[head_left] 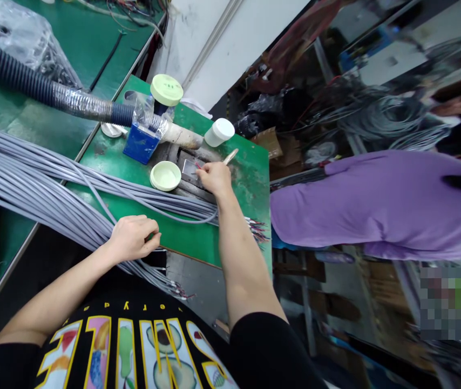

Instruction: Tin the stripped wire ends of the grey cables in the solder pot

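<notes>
My left hand (134,236) rests closed on a thick bundle of grey cables (32,173) at the near edge of the green table (250,178), fingers pinched round some of them. My right hand (215,177) reaches forward and pinches the end of one grey cable (174,215), holding its thin coloured wire tips over a small metal solder pot (190,167). That cable curves back along the table toward the bundle. Stripped ends with coloured wires (258,229) stick out past my right forearm.
A corrugated hose (32,86) ends above the pot, over a blue box (141,143). A pale green lid (165,175), a green-lidded jar (166,90) and a white jar (219,132) stand around it. A person in purple (376,205) is at the right.
</notes>
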`<state>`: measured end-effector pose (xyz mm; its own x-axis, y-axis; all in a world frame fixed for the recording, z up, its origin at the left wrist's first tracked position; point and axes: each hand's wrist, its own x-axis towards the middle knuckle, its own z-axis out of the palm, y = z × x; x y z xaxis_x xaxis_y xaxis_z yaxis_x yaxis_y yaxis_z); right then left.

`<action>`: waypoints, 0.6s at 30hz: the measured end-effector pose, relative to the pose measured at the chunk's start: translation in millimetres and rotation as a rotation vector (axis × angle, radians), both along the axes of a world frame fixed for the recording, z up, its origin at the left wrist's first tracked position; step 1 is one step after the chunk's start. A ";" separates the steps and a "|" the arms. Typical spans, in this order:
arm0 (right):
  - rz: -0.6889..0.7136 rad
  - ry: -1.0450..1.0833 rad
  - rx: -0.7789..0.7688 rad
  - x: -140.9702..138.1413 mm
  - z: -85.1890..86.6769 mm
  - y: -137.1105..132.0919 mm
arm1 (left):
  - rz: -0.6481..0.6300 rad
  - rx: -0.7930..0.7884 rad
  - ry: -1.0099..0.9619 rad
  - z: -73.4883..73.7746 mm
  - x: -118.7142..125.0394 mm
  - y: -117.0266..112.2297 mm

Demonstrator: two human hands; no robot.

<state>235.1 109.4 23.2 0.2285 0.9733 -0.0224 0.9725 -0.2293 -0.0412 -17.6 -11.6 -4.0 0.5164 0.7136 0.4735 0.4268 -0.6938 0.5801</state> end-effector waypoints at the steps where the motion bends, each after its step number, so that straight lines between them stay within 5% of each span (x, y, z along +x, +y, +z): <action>1: 0.002 0.001 0.003 0.1 -0.4 0.1 | -0.004 -0.005 0.005 -0.1 0.0 0.0; 9: 0.007 0.015 0.020 -0.4 -0.5 -0.3 | -0.004 0.010 0.006 -1.0 0.0 0.7; 18: -0.003 0.198 0.085 6.6 19.2 -15.9 | 0.005 0.003 0.018 -2.1 0.3 0.5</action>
